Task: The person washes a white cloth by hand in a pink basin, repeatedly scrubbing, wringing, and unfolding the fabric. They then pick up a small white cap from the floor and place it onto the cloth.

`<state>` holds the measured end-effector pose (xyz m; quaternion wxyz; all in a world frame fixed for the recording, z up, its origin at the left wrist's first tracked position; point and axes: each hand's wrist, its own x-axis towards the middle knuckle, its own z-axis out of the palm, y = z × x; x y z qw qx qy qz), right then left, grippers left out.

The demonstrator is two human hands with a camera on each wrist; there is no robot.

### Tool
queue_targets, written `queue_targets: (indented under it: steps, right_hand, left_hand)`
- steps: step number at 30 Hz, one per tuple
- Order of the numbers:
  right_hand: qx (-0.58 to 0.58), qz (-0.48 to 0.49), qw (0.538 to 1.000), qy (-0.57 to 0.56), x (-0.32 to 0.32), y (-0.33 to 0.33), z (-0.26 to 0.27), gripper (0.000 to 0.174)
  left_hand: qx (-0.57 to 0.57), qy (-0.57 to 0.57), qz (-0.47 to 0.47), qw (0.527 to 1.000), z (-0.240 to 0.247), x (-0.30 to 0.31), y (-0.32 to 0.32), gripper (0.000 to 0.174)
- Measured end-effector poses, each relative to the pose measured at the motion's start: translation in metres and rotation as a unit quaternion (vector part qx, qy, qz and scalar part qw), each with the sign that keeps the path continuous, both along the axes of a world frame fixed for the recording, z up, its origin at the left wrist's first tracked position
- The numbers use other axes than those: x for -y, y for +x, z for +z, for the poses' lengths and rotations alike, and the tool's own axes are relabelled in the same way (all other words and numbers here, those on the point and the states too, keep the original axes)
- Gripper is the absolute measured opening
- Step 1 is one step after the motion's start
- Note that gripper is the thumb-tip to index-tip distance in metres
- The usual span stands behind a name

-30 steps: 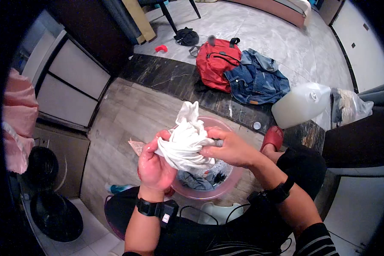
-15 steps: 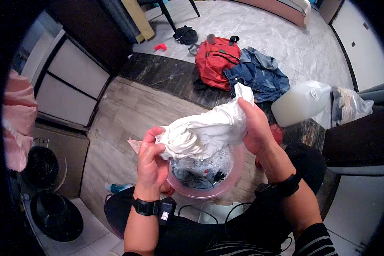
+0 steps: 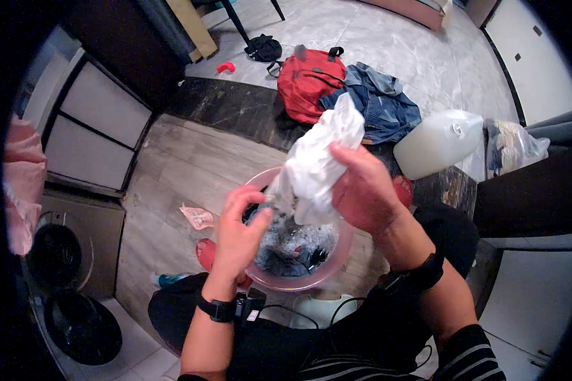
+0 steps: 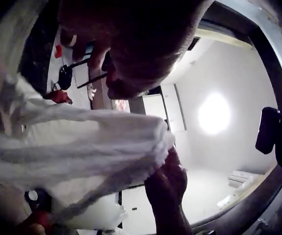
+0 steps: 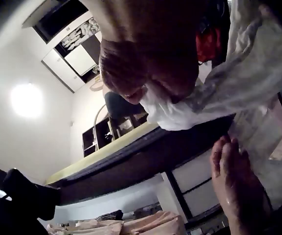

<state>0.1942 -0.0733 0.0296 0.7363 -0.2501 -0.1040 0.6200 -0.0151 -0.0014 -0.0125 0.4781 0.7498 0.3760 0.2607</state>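
One pink basin (image 3: 344,249) is standing on the floor (image 3: 184,165) before the person's lap; I'm judging it is sitting under the work to be catching drips. White cloth (image 3: 318,159) is hanging above it, at the right hand (image 3: 367,190). That hand is clamping the cloth at its side, thumb lying on the near face, presumably to be bearing the weight. Left hand (image 3: 238,225) is hovering by the cloth's lower left edge, thumb and fingertips apart, holding nothing; I'm reading a clear gap in the right wrist view. Blue-grey laundry (image 3: 283,260) is lying in the basin among suds (image 3: 321,238).

Hidden: the cloth is covering the right fingertips and part of the basin's far rim. Blur is softening both hands, the left wrist view is running dim, and I'm failing to tell which garment the cloth is.
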Motion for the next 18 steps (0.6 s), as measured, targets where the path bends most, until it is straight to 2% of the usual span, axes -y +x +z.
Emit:
queue_targets:
  steps: [1,3,4,7,8,11,12,13,15,16,18]
  right_hand:
    - [-0.018,0.02,0.999,0.02,0.0,-0.005,-0.001,0.03]
    - [-0.034,0.054,0.997,0.041,-0.001,-0.014,0.004,0.032]
    - [-0.036,0.064,0.996,0.056,-0.002,-0.017,0.002,0.035]
    - [-0.024,0.055,0.994,0.092,-0.003,-0.023,0.012,0.038]
    - [-0.018,0.073,0.993,0.095,-0.003,-0.02,0.012,0.041]
    - [0.048,0.043,0.995,0.078,-0.002,-0.015,0.018,0.04]
    - [0.078,0.001,0.995,0.066,-0.004,-0.013,0.019,0.036]
    - [0.114,-0.008,0.992,0.044,-0.005,-0.007,0.021,0.036]
    - [0.183,-0.025,0.983,-0.002,-0.004,0.007,0.024,0.035]
    - [0.187,-0.06,0.98,0.004,-0.005,0.008,0.022,0.03]
    - [0.336,-0.12,0.934,-0.021,-0.006,0.013,0.018,0.025]
  left_hand:
    - [0.036,-0.065,-0.046,0.996,-0.001,0.006,0.006,0.031]
    - [0.028,-0.194,-0.085,0.977,0.008,0.024,0.018,0.049]
    - [0.035,-0.19,-0.108,0.975,0.015,0.03,0.025,0.064]
    - [0.031,-0.172,-0.071,0.982,0.006,0.042,0.036,0.069]
    - [0.027,-0.114,-0.058,0.991,0.003,0.043,0.038,0.06]
    - [-0.027,-0.061,-0.022,0.998,-0.017,0.029,0.037,0.048]
    - [-0.011,-0.013,-0.002,1.0,-0.012,0.026,0.038,0.04]
    - [-0.036,-0.051,0.03,0.998,-0.017,0.019,0.035,0.038]
    - [-0.002,0.058,0.062,0.996,-0.025,0.0,0.03,0.034]
    - [-0.015,0.038,0.066,0.997,-0.02,-0.003,0.026,0.034]
    - [-0.041,-0.001,0.074,0.996,-0.001,-0.005,0.019,0.035]
